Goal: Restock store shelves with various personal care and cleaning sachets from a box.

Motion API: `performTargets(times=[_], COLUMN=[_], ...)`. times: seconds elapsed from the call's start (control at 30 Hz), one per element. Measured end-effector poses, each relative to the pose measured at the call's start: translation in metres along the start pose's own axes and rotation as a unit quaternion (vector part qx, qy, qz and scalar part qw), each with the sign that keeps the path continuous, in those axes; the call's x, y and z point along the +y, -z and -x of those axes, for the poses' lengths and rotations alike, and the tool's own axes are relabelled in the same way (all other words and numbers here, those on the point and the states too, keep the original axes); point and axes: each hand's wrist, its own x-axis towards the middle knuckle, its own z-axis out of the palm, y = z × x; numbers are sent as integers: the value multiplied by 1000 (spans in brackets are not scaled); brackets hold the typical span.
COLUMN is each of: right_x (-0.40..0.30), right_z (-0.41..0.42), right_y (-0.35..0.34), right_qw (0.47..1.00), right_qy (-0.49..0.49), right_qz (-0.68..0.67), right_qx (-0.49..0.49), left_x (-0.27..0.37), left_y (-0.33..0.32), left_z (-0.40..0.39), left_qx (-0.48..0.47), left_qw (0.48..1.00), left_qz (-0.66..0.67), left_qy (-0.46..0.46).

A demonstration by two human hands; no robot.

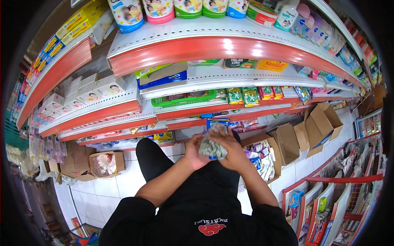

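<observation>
Both hands meet in front of the lower shelves, above the person's lap. My left hand (195,156) lies palm up under a crumpled grey-green cloth (212,146), its fingers curled along the side of it. Over the top and right side of the cloth rests my right hand (231,147); its fingers look blurred. A blue packet (218,122) with writing shows just beyond the cloth. Part of something blue peeks out beneath the cloth, too covered to name.
Red-edged shelves (197,50) with bottles and boxes span the front. A green plastic basket (184,100) sits on one shelf. At right on the tiles stand a carton of sachets (275,153) and open cardboard boxes (286,144); a small carton (121,161) is at left.
</observation>
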Motion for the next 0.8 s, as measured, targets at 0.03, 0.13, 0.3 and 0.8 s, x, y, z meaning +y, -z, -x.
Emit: performTargets(times=[0.03, 0.13, 0.3, 0.8], right_x=[-2, -1, 4, -29], right_z=[5, 17, 57, -2], right_y=[-2, -9, -13, -35], right_qw=[998, 988, 919, 962], right_qy=[15, 70, -117, 65], right_qz=[-42, -120, -232, -233], right_qx=[-41, -72, 298, 123], left_x=[7, 27, 28, -7], left_y=[-3, 4, -14, 10], left_z=[3, 2, 8, -5], left_qx=[-1, -32, 17, -192], left_qw=[1000, 979, 965, 961], left_qz=[2, -187, -230, -93], left_qy=[-3, -69, -124, -177])
